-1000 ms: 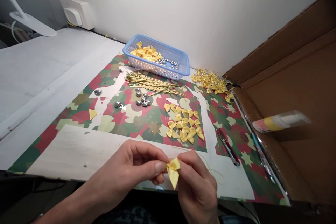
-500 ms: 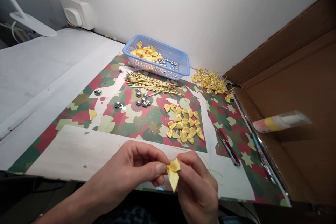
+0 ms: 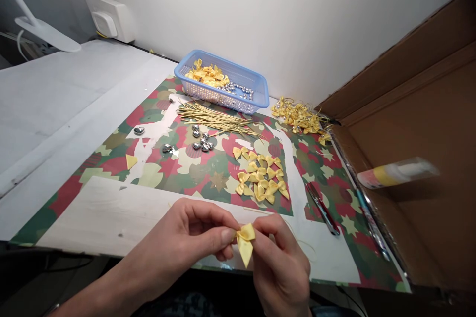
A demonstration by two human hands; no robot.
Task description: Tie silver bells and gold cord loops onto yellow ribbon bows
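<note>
Both hands meet over the table's near edge and pinch one small yellow ribbon bow (image 3: 245,243). My left hand (image 3: 188,240) grips its left side with thumb and forefinger. My right hand (image 3: 280,262) holds its right side, and a thin gold thread (image 3: 297,238) trails from it over the table. Just beyond lies a pile of several loose yellow bows (image 3: 260,176) on the patterned red and green paper (image 3: 178,168).
A blue basket (image 3: 223,86) with bows and silver beads stands at the back. Gold wires (image 3: 215,119), silver heart beads (image 3: 201,138), a heap of finished bows (image 3: 301,116), scissors (image 3: 323,208) and a glue tube (image 3: 397,172) in a cardboard box (image 3: 427,124) lie around.
</note>
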